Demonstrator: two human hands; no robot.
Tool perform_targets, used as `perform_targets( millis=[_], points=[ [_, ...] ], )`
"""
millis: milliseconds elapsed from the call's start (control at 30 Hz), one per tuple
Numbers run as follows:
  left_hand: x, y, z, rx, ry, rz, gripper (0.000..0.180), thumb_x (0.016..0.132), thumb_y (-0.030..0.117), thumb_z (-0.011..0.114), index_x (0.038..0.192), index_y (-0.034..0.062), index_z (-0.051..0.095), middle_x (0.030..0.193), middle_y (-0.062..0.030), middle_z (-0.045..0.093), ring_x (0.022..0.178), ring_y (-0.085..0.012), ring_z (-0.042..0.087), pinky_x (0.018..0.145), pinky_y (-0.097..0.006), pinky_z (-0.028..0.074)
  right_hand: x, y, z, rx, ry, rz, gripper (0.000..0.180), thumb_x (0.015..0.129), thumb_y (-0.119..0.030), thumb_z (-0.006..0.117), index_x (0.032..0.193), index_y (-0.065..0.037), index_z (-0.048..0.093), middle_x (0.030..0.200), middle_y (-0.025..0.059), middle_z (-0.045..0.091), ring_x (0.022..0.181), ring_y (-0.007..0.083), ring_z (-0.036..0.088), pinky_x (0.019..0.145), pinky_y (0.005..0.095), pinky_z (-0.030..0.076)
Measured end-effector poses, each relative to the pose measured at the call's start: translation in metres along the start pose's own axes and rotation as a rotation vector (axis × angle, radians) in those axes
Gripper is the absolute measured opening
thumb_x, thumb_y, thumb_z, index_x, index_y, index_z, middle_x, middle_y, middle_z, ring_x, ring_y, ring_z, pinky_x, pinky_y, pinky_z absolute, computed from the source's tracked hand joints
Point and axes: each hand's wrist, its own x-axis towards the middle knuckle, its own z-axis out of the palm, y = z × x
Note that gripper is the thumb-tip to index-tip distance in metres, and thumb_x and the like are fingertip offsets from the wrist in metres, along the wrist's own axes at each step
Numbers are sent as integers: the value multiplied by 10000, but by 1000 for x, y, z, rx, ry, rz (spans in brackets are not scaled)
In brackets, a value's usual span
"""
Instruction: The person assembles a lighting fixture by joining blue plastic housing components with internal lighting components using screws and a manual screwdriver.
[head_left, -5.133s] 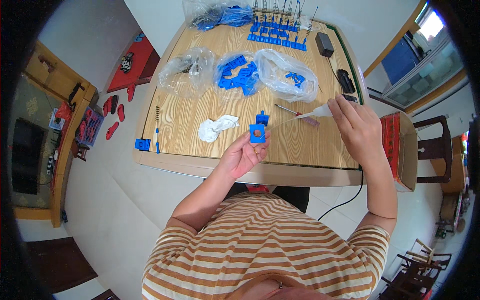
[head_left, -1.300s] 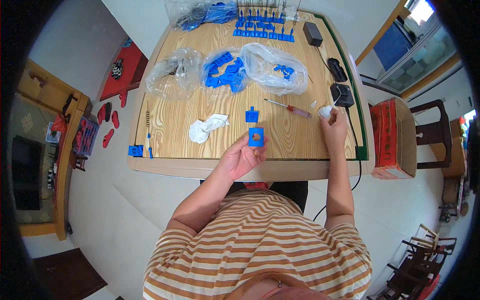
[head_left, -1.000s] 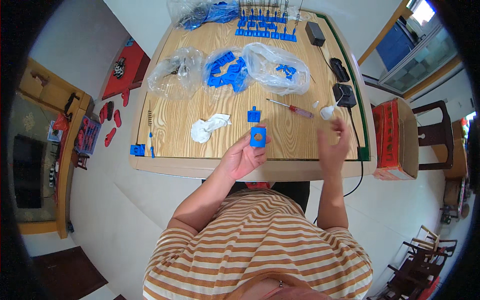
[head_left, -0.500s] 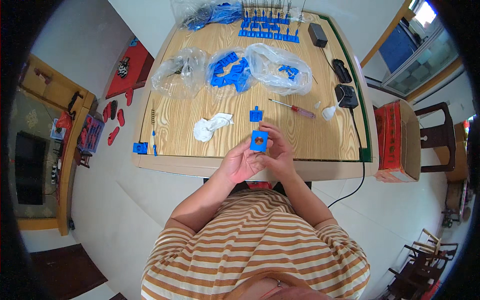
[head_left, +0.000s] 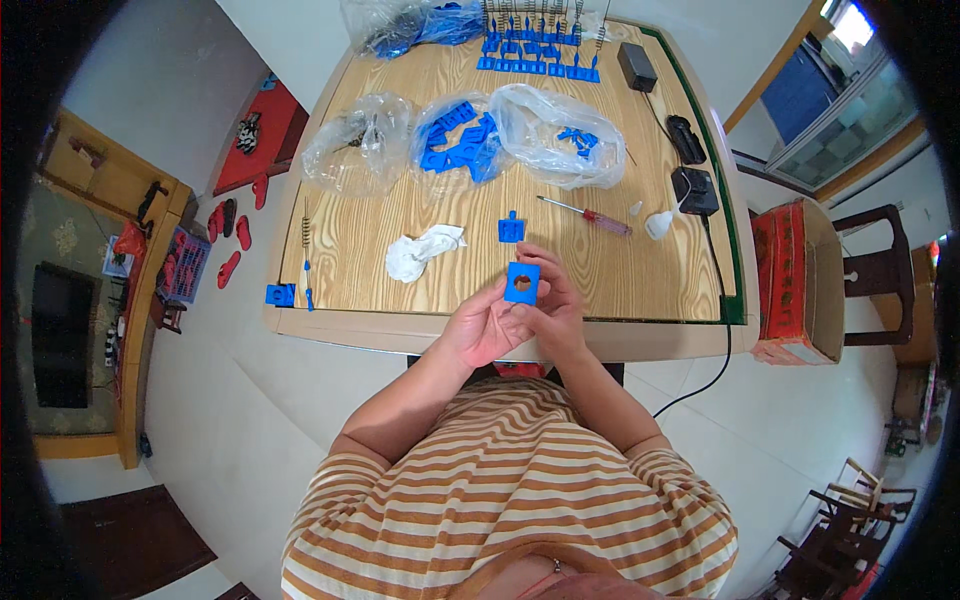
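So both hands are up together right at the near edge of the wooden table (head_left: 640, 290), and the thing they're sharing is a small blue square plastic block (head_left: 521, 283) with a round hole through its middle. The left hand (head_left: 484, 325) cradles it from below and from the left, fingers curled up around the lower edge, while the right hand (head_left: 556, 305) comes in from the right with fingertips pinching the block's right side, so it's gripped between the two, hole face turned up toward the camera. It's basically square, so no real long axis to speak of; its flat face is what's presented. Neither hand is clearly nearer, both are touching it. Just beyond the block, flat on the table, sits a second small blue part (head_left: 511, 229), straight ahead of the hands and a touch left. A crumpled white cloth (head_left: 420, 251) lies left of that. Off to the right and a bit farther is a red-handled screwdriver (head_left: 588, 214), lying slantwise with the handle toward the right, so the right hand is the closer one to it. Past it there's a small white bottle (head_left: 658, 224). Farther back are clear plastic bags of blue parts (head_left: 560, 148), and at the far edge a row of blue assembled pieces (head_left: 538, 62).
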Motion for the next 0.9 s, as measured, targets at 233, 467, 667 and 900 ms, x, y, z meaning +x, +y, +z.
perform_targets(
  millis=[233,467,667,900],
  points=[
    [1,0,10,21,44,-23,368,945,317,467,1232,87,475,1130,-93,580,874,-145,580,761,-308,463,-1,-7,-2,17,20,38,570,670,-36,751,1192,-59,522,1331,106,423,1252,227,396,1027,362,316],
    [12,32,-9,1334,550,340,291,822,171,671,1074,53,587,989,-82,608,694,-151,565,600,-298,462,1,-15,-18,-7,108,9,512,708,-89,722,1181,-46,533,1285,126,488,1193,223,462,989,344,366],
    [45,45,4,2214,610,973,402,717,162,719,1074,27,591,955,-126,592,844,-281,565,753,-386,456,2,-20,-25,9,119,48,519,724,-83,724,1201,-68,519,1288,102,490,1184,198,459,960,335,347],
    [62,53,-33,2204,524,965,322,694,161,739,976,57,626,960,-108,617,813,-248,574,770,-377,439,-1,-20,-23,1,110,50,517,727,-90,723,1201,-64,518,1260,98,518,1180,197,469,954,338,349]
  ],
)
